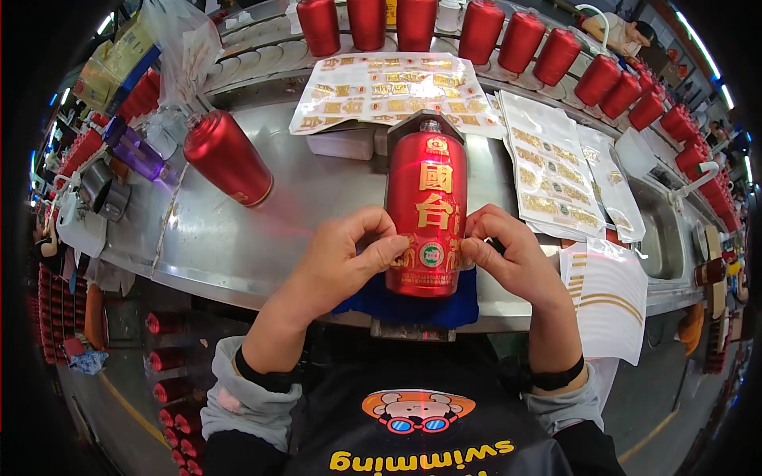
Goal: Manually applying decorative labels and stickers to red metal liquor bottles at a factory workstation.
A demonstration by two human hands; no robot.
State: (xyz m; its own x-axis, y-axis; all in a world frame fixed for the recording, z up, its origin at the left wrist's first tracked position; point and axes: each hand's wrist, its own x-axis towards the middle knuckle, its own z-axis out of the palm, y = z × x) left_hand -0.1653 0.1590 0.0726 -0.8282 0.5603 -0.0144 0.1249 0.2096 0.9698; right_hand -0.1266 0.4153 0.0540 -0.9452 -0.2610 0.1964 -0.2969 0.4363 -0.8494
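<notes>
A red metallic bottle with large gold characters lies tilted back in a dark holder, its neck pointing away from me. Across its lower front runs a gold decal label with a round green emblem. My left hand pinches the label's left end, thumb against the bottle. At the right end, my right hand is closed in a similar pinch, fingers curled. A blue cloth lies under the bottle's base at the table's front edge.
Sheets of gold decals lie behind the bottle, with more decal sheets to the right. Another red bottle stands at left. Several red bottles line a curved conveyor at the back. A sink is far right.
</notes>
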